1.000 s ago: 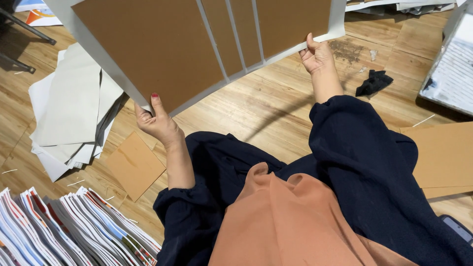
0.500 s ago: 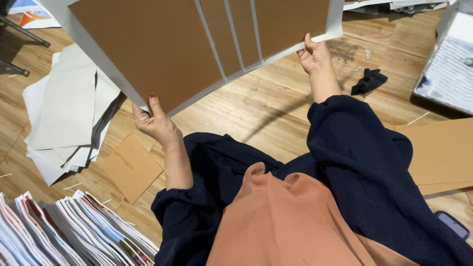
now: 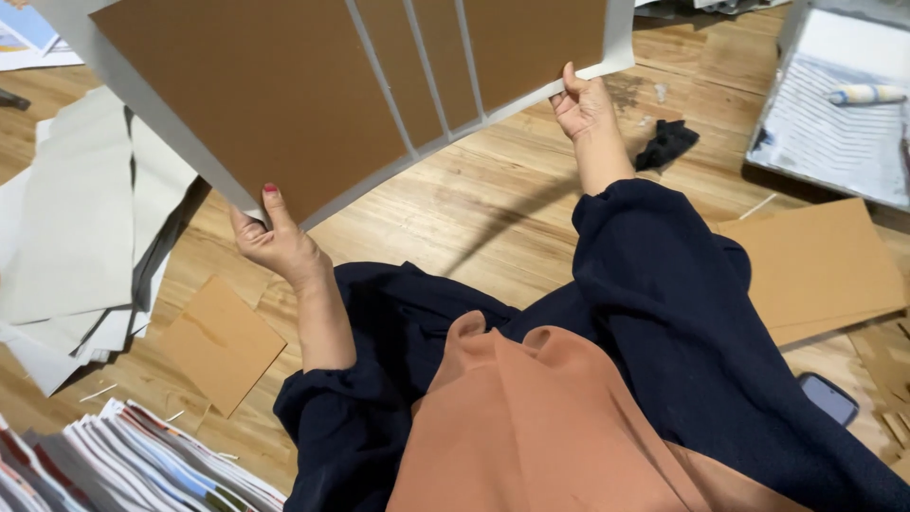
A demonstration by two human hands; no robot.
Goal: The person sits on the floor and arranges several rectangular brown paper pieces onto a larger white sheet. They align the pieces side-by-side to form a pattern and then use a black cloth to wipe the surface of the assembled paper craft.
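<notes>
I hold up a large grey sheet [image 3: 142,100] with brown board panels [image 3: 265,95] glued on it: one wide panel, two narrow strips and another wide panel. My left hand [image 3: 275,242] pinches its lower left corner, thumb on the brown face. My right hand [image 3: 583,104] grips its lower right corner. The sheet is tilted above a wooden floor [image 3: 474,209], and its top runs out of view. My dark sleeves and orange garment fill the bottom of the view.
Grey sheets [image 3: 76,218] lie piled at the left, with a small brown board [image 3: 220,341] beside them. Printed sheets [image 3: 142,465] fan out at bottom left. Brown boards [image 3: 825,265], a tray [image 3: 834,123], a black rag [image 3: 668,144] and a phone [image 3: 828,398] lie at the right.
The sheet and both hands have barely moved; the view has shifted slightly.
</notes>
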